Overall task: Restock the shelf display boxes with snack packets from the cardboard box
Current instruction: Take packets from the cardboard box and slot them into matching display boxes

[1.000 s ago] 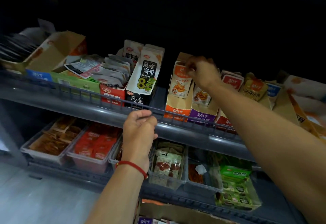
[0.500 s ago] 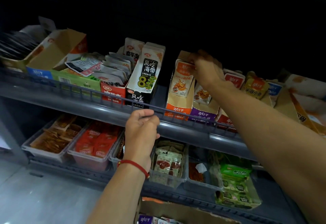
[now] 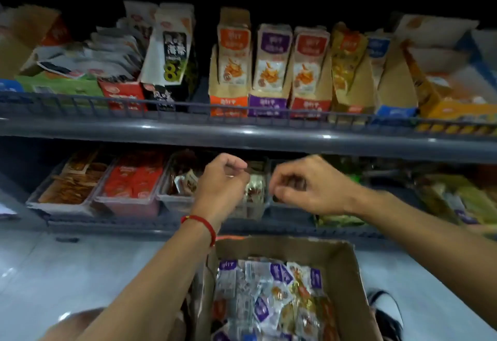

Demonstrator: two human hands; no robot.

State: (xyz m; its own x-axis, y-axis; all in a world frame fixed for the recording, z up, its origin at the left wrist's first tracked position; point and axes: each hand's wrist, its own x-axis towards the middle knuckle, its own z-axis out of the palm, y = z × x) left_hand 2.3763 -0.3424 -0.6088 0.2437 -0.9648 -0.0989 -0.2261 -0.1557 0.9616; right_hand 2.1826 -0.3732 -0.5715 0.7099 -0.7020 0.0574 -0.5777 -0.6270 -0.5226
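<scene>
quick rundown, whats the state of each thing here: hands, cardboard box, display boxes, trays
left hand: fingers loosely curled, holding nothing visible
right hand: fingers loosely curled, nothing visible in it
cardboard box: open, packets piled inside
orange display box: upright, packets filling it
purple display box: upright, packets filling it
red display box: upright, packets filling it
red-packet tray: filled

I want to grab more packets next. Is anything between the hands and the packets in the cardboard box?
Nothing visible blocks them. The cardboard box is open on top with the packets exposed, directly below the left hand and right hand, which are in front of the lower shelf.
</scene>
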